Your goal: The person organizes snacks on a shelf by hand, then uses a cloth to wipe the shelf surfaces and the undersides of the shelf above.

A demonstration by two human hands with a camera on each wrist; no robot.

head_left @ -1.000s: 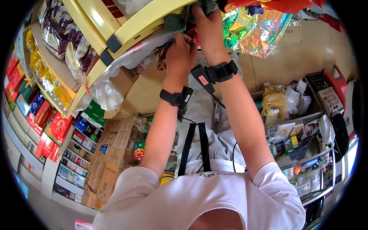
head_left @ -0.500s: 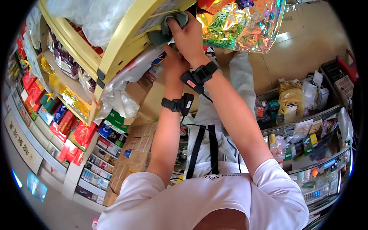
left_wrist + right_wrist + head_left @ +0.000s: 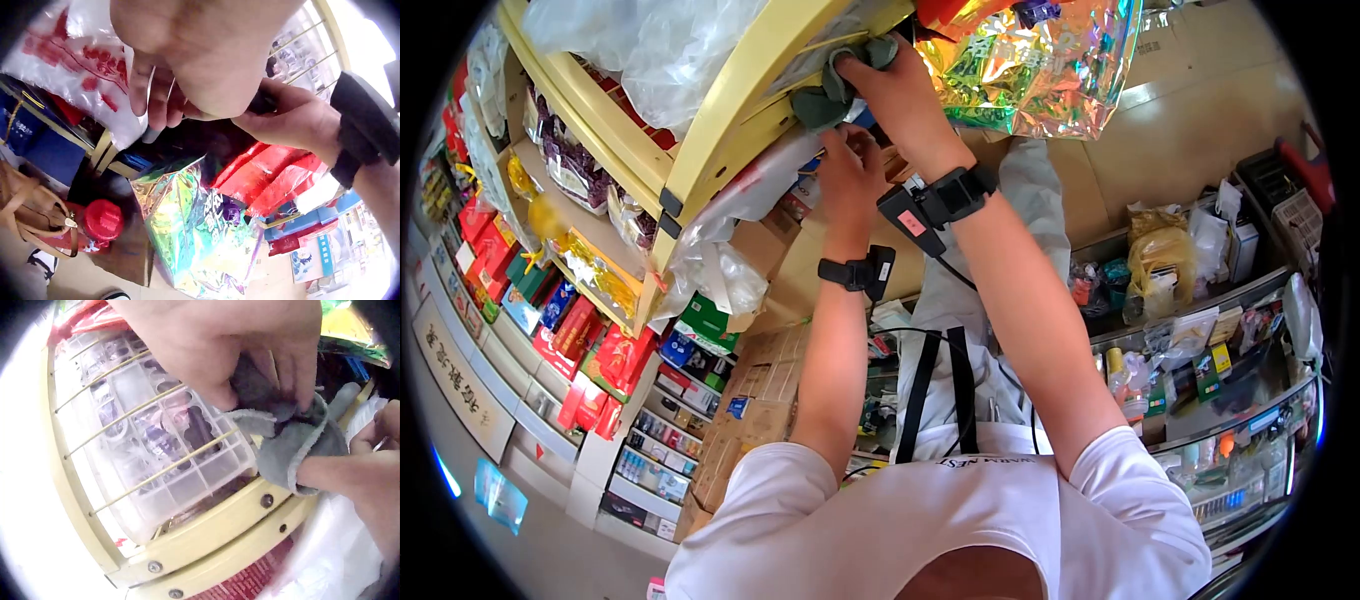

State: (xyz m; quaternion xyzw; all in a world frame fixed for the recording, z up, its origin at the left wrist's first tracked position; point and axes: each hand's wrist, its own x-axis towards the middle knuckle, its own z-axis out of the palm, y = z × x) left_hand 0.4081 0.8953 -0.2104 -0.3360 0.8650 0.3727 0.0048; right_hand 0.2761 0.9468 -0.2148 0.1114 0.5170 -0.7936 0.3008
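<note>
A grey-green cloth (image 3: 825,103) is bunched against the edge of a pale yellow rack frame (image 3: 735,110). My right hand (image 3: 908,105) grips the cloth from above, its fingers curled into the folds in the right wrist view. Just below it is my left hand (image 3: 850,175); its thumb goes under a fold of the cloth (image 3: 294,450), and its other fingers are curled. Inside the rack, behind thin bars, stands a clear plastic divided tray (image 3: 181,469). The left wrist view shows my left hand (image 3: 200,56) hiding most of the cloth.
A shiny iridescent bag (image 3: 1030,75) hangs right of my hands. Plastic bags (image 3: 710,270) bulge under the rack. Stacked cartons (image 3: 750,400) stand at left, a glass display case (image 3: 1230,400) at right. A red-lidded container (image 3: 103,220) and tan handbag (image 3: 31,209) sit low.
Since a second ago, the view has shifted and both hands have moved left along the rack edge with the cloth. Over the last half second, they stay nearly in place.
</note>
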